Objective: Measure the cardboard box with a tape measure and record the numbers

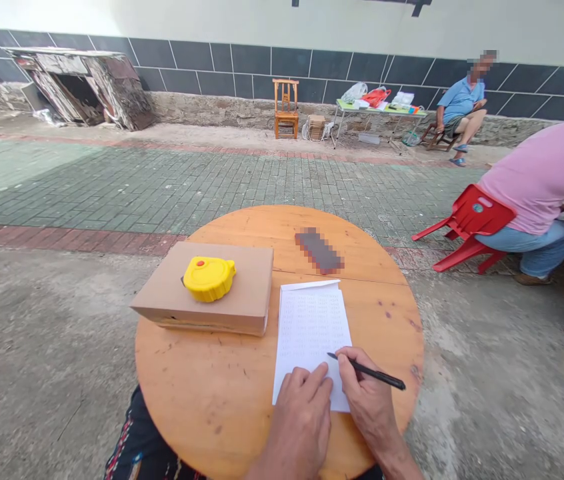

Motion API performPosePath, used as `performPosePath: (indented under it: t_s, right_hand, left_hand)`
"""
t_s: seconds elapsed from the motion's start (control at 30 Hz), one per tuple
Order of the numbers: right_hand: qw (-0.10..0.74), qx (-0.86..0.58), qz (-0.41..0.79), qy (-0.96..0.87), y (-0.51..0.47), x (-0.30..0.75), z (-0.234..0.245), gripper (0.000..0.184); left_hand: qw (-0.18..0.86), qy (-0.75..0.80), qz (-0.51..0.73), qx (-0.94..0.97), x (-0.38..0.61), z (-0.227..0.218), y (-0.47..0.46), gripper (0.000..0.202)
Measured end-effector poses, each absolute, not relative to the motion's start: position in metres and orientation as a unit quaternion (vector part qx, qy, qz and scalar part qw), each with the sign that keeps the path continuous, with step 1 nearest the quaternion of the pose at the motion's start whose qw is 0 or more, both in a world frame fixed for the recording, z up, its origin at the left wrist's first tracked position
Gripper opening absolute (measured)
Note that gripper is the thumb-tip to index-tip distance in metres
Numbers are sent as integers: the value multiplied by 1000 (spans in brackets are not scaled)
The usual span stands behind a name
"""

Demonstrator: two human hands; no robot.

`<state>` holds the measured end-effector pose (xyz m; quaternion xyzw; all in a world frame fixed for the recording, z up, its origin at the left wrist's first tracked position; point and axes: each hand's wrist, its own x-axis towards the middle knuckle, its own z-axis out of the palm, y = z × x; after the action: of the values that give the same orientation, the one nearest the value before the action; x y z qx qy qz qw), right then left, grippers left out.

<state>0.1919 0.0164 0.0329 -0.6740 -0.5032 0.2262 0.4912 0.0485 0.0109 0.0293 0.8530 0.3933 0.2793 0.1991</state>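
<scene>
My right hand (371,400) grips a black pen (379,375), its tip over the lower part of a sheet of white paper (307,383). Rows of small marks cover the sheet, too faint to read, and its top edge is folded over. My left hand (305,413) rests on the bottom of the paper, fingers laid forward with the index fingertip near the pen tip. To the left sits a closed cardboard box (252,293) with a yellow tape measure (209,278) on top. Beyond the paper lies a dark, blurred-out flat object (319,251).
The round wooden table (197,393) stands on concrete. A person in pink (547,160) sits on a red plastic chair (482,213) at the right. By the far wall are a wooden chair (286,110), a folding table (347,107) with bags, and a seated person in blue (457,103).
</scene>
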Motion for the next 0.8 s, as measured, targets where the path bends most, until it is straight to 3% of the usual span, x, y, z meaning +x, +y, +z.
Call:
performPosePath:
  t_s: [0.8]
  right_hand:
    - [462, -685, 229, -514, 16, 192, 34, 28]
  left_hand:
    - [211, 394, 278, 850, 48, 31, 11, 35]
